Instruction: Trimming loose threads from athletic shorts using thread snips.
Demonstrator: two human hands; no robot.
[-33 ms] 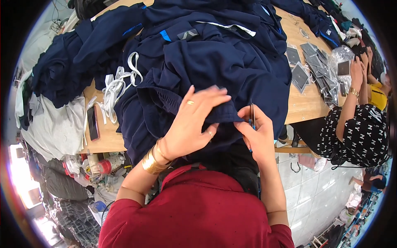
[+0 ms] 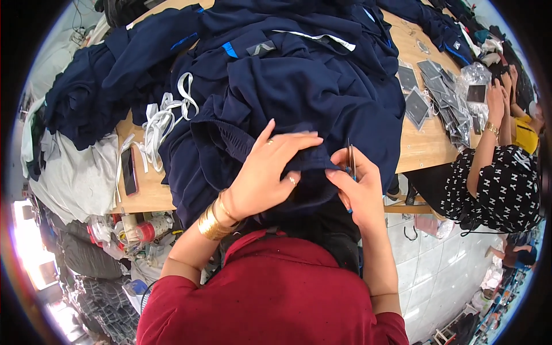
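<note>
A navy garment (image 2: 247,98) with a gathered elastic waistband (image 2: 234,140) lies in folds in front of me. My left hand (image 2: 267,172) rests over its near edge, fingers stretched out and thumb apart, gripping nothing I can see. At the edge's right end, my right hand (image 2: 363,183) pinches the cloth between thumb and forefinger. That same hand holds small scissors (image 2: 351,156), blades pointing away from me and bits of blue handle showing between the fingers. Most of the handle is hidden in the palm.
Left of the garment lie a bundle of white drawcord (image 2: 156,127), a phone (image 2: 130,171) and grey cloth (image 2: 75,172). More navy garments (image 2: 138,54) cover the table's far side. Flat grey packets (image 2: 445,95) lie at right, beside a co-worker's hand (image 2: 495,103).
My left hand's fingers have shifted slightly over the cloth. The right hand with the scissors stays nearly in place.
</note>
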